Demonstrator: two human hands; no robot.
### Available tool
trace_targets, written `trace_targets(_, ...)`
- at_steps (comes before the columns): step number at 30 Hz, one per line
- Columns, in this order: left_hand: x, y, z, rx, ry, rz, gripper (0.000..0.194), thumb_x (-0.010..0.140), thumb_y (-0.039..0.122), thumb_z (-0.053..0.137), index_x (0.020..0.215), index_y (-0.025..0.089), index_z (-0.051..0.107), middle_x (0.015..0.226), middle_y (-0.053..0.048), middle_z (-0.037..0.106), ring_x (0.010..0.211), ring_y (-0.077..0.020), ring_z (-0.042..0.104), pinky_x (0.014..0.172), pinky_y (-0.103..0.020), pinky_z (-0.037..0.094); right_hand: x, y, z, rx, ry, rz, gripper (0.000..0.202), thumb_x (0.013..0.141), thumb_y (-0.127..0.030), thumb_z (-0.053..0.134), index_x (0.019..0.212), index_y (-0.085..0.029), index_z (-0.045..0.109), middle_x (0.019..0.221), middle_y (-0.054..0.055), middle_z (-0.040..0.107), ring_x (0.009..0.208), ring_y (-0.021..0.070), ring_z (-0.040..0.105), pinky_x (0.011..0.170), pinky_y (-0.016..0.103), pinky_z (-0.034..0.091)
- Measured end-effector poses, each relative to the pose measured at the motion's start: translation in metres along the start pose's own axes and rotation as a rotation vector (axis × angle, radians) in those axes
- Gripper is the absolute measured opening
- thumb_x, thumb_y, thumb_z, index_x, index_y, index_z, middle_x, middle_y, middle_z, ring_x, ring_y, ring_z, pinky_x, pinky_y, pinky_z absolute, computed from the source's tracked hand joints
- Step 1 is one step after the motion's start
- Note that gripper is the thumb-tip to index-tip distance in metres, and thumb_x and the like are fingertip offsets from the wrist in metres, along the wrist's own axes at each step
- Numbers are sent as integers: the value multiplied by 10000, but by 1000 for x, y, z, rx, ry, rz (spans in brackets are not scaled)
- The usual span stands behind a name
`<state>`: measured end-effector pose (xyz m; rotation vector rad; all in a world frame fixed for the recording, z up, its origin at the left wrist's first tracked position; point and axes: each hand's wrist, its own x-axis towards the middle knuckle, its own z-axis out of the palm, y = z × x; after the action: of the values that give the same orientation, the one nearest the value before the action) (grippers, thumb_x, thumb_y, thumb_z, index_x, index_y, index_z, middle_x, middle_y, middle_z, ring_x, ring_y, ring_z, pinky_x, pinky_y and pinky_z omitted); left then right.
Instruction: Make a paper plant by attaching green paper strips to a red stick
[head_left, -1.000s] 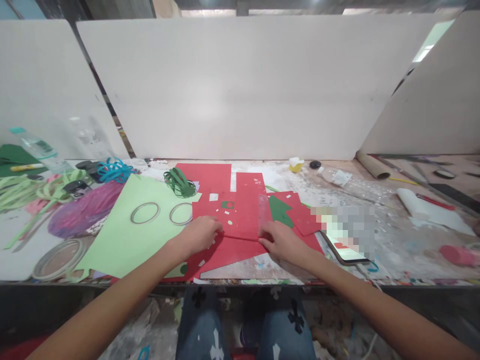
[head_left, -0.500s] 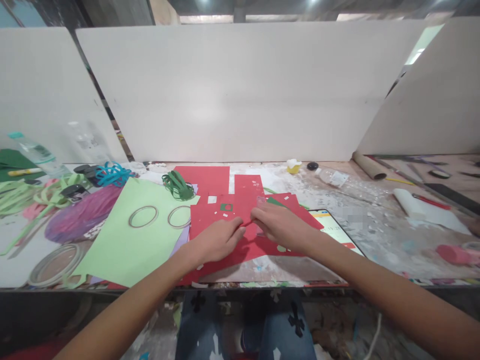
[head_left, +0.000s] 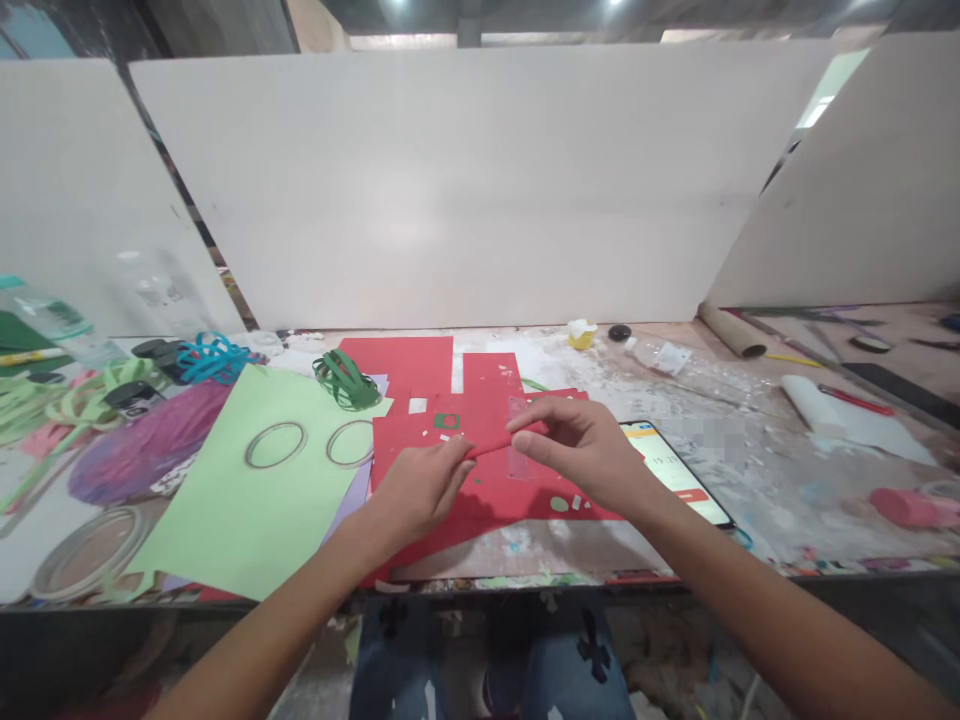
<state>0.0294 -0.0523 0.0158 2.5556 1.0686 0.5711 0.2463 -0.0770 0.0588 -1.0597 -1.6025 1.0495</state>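
Observation:
A thin red paper strip [head_left: 491,446] spans the gap between my two hands, above red paper sheets [head_left: 420,365]. My left hand [head_left: 431,483] pinches its left end. The fingers of my right hand [head_left: 574,445] are closed on its right end. Under the strip, a clear plastic piece [head_left: 518,463] lies on the red paper. A small green piece with a hole [head_left: 447,421] and several white scraps rest nearby.
Light green paper [head_left: 225,500] with two rings lies left, beside green strips [head_left: 345,380] and a purple bag [head_left: 142,440]. A phone [head_left: 675,470], a plastic bottle [head_left: 675,360] and a cardboard tube [head_left: 731,330] are right. A white board [head_left: 450,190] stands behind.
My hands have moved apart, my right hand shifting right and its fingers lifting, so more of the red strip shows between them. The view has shifted slightly.

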Motion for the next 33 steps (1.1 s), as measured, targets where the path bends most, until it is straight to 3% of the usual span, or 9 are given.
trace_targets(4, -1, -2, -1, -27, 51, 35, 359, 1012, 368, 211, 1020, 186, 520, 750, -27, 587, 603, -178, 517, 553, -278, 295, -4, -11, 4, -175, 62, -51, 138, 840, -351, 665, 858, -240, 745, 766, 22, 702, 671, 146, 577, 591, 288, 429)
trace_targets(7, -2, -1, -6, -135, 22, 17, 385, 1012, 404, 216, 912, 191, 520, 755, -23, 575, 636, -174, 520, 594, -282, 347, -5, -18, 1, -281, 46, -123, 123, 844, -301, 651, 854, -232, 753, 776, 31, 722, 703, 157, 604, 619, 295, 441)
trace_targets(15, 6, 9, -29, -573, -280, -110, 399, 996, 505, 287, 741, 213, 384, 666, 30, 402, 585, -138, 386, 568, -265, 334, 23, -24, -29, -241, -166, -113, 168, 797, -402, 708, 855, -256, 771, 768, 34, 716, 710, 173, 615, 628, 311, 471)
trace_targets(22, 9, 5, -20, -185, -46, -207, 275, 1005, 415, 303, 853, 217, 420, 605, 40, 395, 520, -159, 347, 533, -301, 196, 39, -7, -19, -149, -58, 25, 177, 779, -383, 716, 788, -210, 755, 672, 15, 654, 610, 131, 547, 551, 274, 419)
trace_targets(25, 5, -2, -15, -237, -36, -208, 278, 998, 430, 334, 887, 211, 466, 605, 38, 405, 530, -156, 360, 529, -289, 206, 40, 2, -11, -92, -44, 55, 180, 778, -387, 722, 773, -208, 744, 682, 17, 644, 623, 135, 548, 568, 284, 430)
trace_targets(27, 4, -7, -17, -453, -26, -211, 338, 988, 484, 361, 828, 207, 469, 606, 40, 390, 525, -136, 351, 511, -263, 233, 42, 6, -7, 6, -43, 33, 199, 786, -406, 718, 836, -214, 739, 684, 8, 630, 618, 132, 544, 591, 292, 447)
trace_targets(29, 9, -12, -24, -835, 29, -247, 421, 964, 555, 385, 729, 207, 407, 571, 62, 307, 465, -102, 264, 450, -228, 214, 43, 9, -1, 134, -29, 5, 242, 800, -412, 708, 955, -226, 718, 718, -1, 629, 624, 124, 547, 623, 294, 463)
trace_targets(31, 19, -15, -35, -1290, 163, -301, 452, 965, 572, 372, 692, 213, 343, 542, 87, 188, 417, -80, 122, 383, -203, 135, 40, 14, 8, 191, -52, 24, 263, 824, -405, 688, 1018, -227, 691, 772, 4, 644, 657, 122, 563, 651, 289, 471)
trace_targets(33, 32, -16, -46, -1635, 375, -295, 408, 1023, 468, 290, 716, 209, 365, 535, 89, 160, 406, -81, 63, 346, -191, 106, 36, 21, 22, 163, -162, 94, 240, 860, -416, 643, 954, -200, 690, 801, 26, 662, 691, 127, 579, 663, 284, 471)
